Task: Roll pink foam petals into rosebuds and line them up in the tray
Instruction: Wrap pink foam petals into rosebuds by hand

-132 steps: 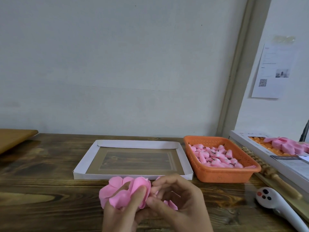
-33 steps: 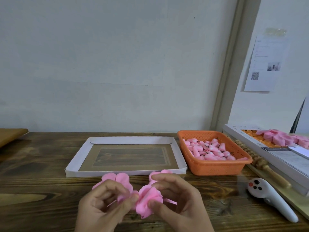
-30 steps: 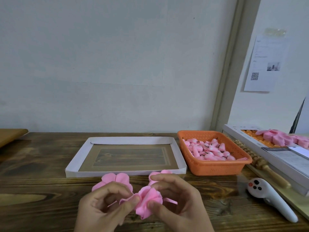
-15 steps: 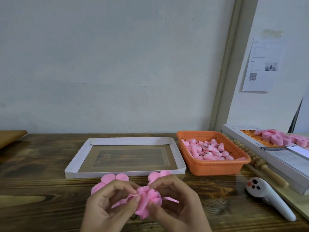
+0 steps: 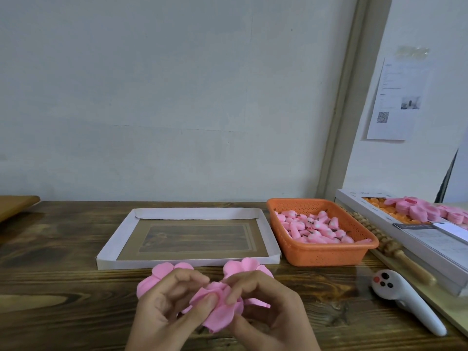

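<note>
- The left hand (image 5: 164,310) and the right hand (image 5: 274,306) are together at the lower centre of the frame. The curled fingers of both pinch the pink foam petal strip (image 5: 219,309) between them, just above the worktop (image 5: 63,274).
- The middle of the strip is gathered into a partial roll under the left thumb. The free petals (image 5: 157,276) fan out behind the hands to the left and upper right.
- The strip is held just in front of the white cardboard tray (image 5: 177,263) at the centre of the frame. No rosebud is visible in the tray.
- Fault, unwinding: the foam looks springy. If thumb pressure eases before the wrap is complete, the roll will probably open.
- Fault, skewed bud: if the layers are fed unevenly, the roll is likely to slide into a cone and stand badly in a row.
- Fault, tearing: the sheet narrows between petals. A hard pull there could split it.
- Foam: thin, matte and soft, cut into rounded lobes.
- Tray: folded white card with low walls and a flat brown printed floor.
- Orange plastic basket (image 5: 326,257), to the right of the tray: rigid, with perforated walls. It holds pink bud-shaped pieces (image 5: 314,230).
- Worktop: dark wood with a strong grain and a slight gloss.
</note>
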### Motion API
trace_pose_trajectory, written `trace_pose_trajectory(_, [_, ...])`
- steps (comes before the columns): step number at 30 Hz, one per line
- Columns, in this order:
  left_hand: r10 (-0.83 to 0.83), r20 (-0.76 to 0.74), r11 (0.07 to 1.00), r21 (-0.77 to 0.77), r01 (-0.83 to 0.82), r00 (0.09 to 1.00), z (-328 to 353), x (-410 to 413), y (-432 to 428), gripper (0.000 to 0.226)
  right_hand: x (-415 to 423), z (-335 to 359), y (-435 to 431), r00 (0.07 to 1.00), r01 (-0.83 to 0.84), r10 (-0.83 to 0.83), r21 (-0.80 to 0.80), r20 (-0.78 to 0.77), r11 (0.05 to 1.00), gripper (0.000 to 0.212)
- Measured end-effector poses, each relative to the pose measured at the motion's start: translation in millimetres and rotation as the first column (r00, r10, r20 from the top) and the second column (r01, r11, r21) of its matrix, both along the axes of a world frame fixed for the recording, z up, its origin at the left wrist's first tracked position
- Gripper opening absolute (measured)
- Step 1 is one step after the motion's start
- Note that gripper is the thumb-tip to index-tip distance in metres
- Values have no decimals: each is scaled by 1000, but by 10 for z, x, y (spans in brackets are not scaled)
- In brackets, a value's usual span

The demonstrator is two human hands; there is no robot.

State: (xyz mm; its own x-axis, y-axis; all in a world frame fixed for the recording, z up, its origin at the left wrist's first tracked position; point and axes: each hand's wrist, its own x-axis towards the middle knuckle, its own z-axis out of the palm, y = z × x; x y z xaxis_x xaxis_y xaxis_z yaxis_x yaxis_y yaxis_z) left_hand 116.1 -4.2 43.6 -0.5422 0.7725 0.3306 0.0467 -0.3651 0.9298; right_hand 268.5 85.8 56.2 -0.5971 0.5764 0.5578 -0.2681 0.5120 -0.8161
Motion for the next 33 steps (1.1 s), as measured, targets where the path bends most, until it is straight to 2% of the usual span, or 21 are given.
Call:
trace_pose_trajectory(5, [-3, -83, 1000, 17, 5, 997, 26, -21, -10, 15, -12, 9, -42, 1000, 5, -6, -25, -4, 1000, 9])
trace_pose_trajectory(7, [-58, -91, 998, -21, 56, 994, 47, -64, -21, 25, 8, 41, -49, 999, -2, 5, -65, 46, 998, 13])
trace_pose_trajectory(11, [-180, 12, 980, -81, 180, 984, 10, -171, -14, 52, 26, 83, -72, 992, -7, 26, -153, 125, 988, 35])
trace_pose_trajectory(16, [-188, 0, 978, -92, 187, 982, -33, -190, 5, 66, 8, 65, -120, 989, 39, -17, -152, 145, 988, 35])
trace_pose_trajectory(20, [-205, 97, 972, -101, 214, 974, -92, -176, -37, 77, 46, 75, -100, 987, 64, -35, -189, 154, 980, 32])
trace_pose_trajectory(22, [-193, 133, 972, -111, 208, 972, -120, -168, -57, 70, 65, 68, -77, 986, 66, -35, -188, 162, 980, 33])
trace_pose_trajectory(25, [-140, 191, 982, -101, 161, 972, -109, -131, -67, 37, 80, 54, -59, 986, 83, -53, -188, 159, 979, 35])
trace_pose_trajectory(26, [-115, 201, 985, -100, 137, 973, -112, -120, -68, 32, 82, 49, -54, 986, 85, -56, -183, 157, 980, 34])
trace_pose_trajectory(29, [-55, 81, 995, -79, 61, 995, -134, -109, -68, 30, 93, 44, -30, 986, 84, -57, -168, 159, 982, 33])
trace_pose_trajectory(31, [-2, -87, 999, -43, -2, 996, -107, -103, -71, 22, 101, 39, -18, 985, 82, -56, -156, 163, 984, 34])
trace_pose_trajectory(33, [43, -225, 999, -4, -45, 973, -61, -104, -66, 29, 103, 39, -18, 984, 79, -54, -144, 170, 986, 34])
